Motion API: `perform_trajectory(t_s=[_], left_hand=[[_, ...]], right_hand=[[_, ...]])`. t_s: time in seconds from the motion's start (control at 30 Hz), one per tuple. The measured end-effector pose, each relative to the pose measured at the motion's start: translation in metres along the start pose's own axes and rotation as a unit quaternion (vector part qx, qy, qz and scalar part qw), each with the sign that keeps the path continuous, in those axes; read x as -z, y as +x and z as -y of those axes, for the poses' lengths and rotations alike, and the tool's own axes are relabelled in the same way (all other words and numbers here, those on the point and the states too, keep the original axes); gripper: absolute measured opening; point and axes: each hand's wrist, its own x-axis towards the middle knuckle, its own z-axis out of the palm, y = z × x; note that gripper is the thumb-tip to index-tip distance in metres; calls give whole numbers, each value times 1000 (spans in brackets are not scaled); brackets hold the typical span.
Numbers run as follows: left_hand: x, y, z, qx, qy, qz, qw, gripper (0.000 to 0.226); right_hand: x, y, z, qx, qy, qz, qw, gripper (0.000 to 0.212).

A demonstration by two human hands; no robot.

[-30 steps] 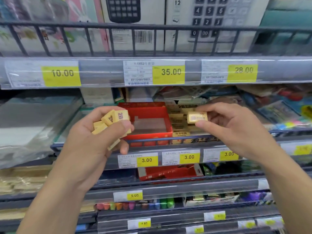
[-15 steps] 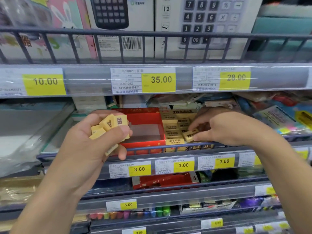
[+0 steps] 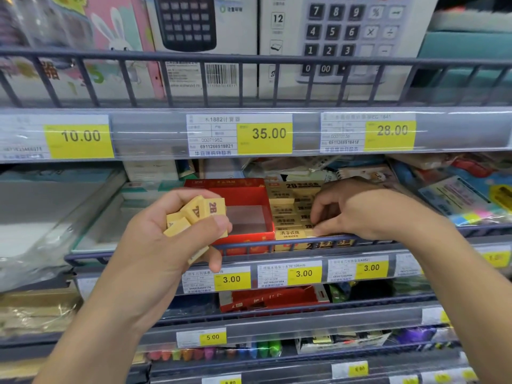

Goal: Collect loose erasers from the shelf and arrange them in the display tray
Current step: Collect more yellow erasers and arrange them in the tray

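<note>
since a second earlier, right hand had dropped into the display tray, fingers curled, pressing an eraser flush into the front row right of its empty red half. left hand gripped spare erasers just left, ready for feeding.

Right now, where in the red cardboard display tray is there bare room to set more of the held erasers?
The tray's left half is bare, bordered by its red walls and the rows of yellow erasers on the right. That right side is crowded, with the right hand there. The left hand holds several loose erasers.
</note>
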Motion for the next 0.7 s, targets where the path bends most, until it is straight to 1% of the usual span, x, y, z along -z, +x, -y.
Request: perform_trajectory(t_s=[0.13, 0.17, 0.2, 0.23, 0.27, 0.33, 0.37, 0.4, 0.43, 0.47, 0.5, 0.57, 0.6, 0.7], left_hand=[[-8, -2, 3, 16, -3, 27, 999, 40], [-10, -2, 4, 23, -4, 35, 999, 37], [-12, -3, 4, 28, -3, 41, 999, 37], [-14, -4, 5, 32, -2, 49, 998, 38], [-15, -5, 5, 35, -3, 56, 998, 38], [-18, -7, 6, 39, -4, 66, 997, 39], [-19, -7, 7, 39, -6, 67, 997, 39], [-21, -8, 7, 40, -10, 67, 997, 38], [-22, -8, 8, 40, -17, 67, 997, 37], [-24, -9, 9, 40, -26, 68, 997, 36], [-26, -9, 9, 39, -35, 73, 996, 35], [-29, -10, 9, 40, -49, 85, 994, 35], [-29, -11, 9, 42, -55, 90, 994, 35], [-29, -11, 8, 48, -84, 100, 990, 42]], right_hand=[[0, -5, 4, 4, -8, -1, 1000, 16], [2, -8, 6, 4, -10, -2, 1000, 14], [3, -12, 9, -1, -12, -5, 1000, 10], [4, -17, 10, -12, -23, -11, 1000, 10], [6, -21, 12, -26, -44, -25, 998, 16], [8, -32, 21, -26, -64, -82, 994, 24], [6, -37, 30, -2, -25, -119, 993, 25], [3, -43, 40, 36, 52, -150, 987, 25], [-1, -48, 51, 82, 145, -162, 973, 25], [-5, -54, 62, 125, 225, -157, 953, 28], [-9, -57, 72, 159, 273, -150, 937, 34], [-18, -59, 84, 209, 295, -143, 921, 46], [-21, -58, 87, 222, 296, -144, 918, 47], [-24, -54, 91, 231, 332, -156, 901, 40]])
